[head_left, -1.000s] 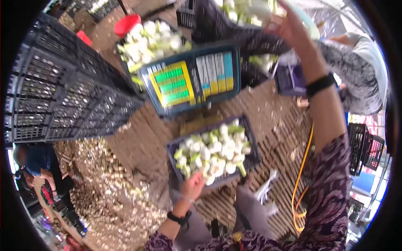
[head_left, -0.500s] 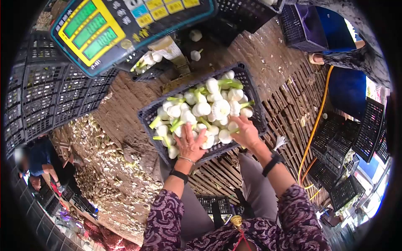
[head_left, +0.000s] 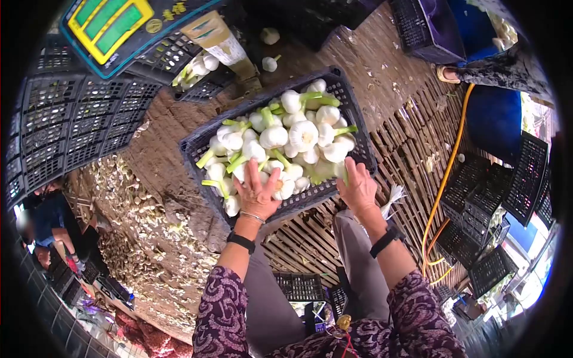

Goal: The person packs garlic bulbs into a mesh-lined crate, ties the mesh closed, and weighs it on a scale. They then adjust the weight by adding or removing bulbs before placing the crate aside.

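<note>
A black plastic crate (head_left: 325,192) full of white garlic bulbs (head_left: 303,136) with short green stems sits in front of me. My left hand (head_left: 258,196) rests on the bulbs at the crate's near left side, its fingers spread. At the near right corner, my right hand (head_left: 359,188) is curled, with a pale, green-stemmed garlic bulb (head_left: 341,172) partly showing between thumb and fingers. Most of that bulb is hidden by the hand.
A digital scale (head_left: 110,30) stands at upper left, by stacked black crates (head_left: 77,119). Two loose bulbs (head_left: 270,63) lie beyond my crate. Garlic scraps (head_left: 149,232) cover the floor at left. A yellow hose (head_left: 447,185) crosses the slats at right. Other people are at both sides.
The view has shifted, so the crate appears slightly higher and farther left. My right hand has drawn from among the bulbs toward the near right rim. My left hand stays on the bulbs.
</note>
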Demonstrator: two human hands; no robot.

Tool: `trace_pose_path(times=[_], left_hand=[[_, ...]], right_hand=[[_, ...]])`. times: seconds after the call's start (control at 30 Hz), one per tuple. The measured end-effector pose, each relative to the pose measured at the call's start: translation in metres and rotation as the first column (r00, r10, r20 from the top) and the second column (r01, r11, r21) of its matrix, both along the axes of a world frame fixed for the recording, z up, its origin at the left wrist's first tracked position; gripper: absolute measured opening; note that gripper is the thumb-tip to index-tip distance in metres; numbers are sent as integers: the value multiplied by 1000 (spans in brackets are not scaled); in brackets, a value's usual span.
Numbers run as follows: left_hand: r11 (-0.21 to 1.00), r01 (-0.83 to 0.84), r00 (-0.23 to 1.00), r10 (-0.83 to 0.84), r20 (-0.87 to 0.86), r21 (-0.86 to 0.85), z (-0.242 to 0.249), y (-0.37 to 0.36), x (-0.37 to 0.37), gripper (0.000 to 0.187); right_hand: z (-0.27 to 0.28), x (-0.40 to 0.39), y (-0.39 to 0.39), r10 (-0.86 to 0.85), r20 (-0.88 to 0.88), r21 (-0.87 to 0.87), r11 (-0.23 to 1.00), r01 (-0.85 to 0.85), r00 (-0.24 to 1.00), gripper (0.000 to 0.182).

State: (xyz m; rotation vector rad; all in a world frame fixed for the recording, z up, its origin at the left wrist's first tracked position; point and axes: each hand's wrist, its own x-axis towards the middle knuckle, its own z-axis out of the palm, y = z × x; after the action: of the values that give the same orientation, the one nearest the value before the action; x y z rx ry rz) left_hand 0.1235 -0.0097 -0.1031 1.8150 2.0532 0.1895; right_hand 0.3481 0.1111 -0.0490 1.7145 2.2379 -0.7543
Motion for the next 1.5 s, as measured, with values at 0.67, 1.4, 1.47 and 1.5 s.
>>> trace_pose_path(times=[0.67,1.4,1.47,1.5], left_hand=[[993,12,999,-5,-54,120,16,129,-26,37],[229,-278,-367,872,323,-933,-50,43,-239,55],[276,-253,-386,850,358,-927,-72,22,-259,47],[275,-254,-385,851,358,-927,-78,17,-259,47]], right_hand=[[-35,-105,65,217,-110,169,966,-197,970,46],[-128,-16,255,-582,-97,-818,509,269,807,29],[-130,-16,244,-745,-274,-802,526,283,608,19],[-142,-16,243,-746,-274,-803,525,283,607,19]])
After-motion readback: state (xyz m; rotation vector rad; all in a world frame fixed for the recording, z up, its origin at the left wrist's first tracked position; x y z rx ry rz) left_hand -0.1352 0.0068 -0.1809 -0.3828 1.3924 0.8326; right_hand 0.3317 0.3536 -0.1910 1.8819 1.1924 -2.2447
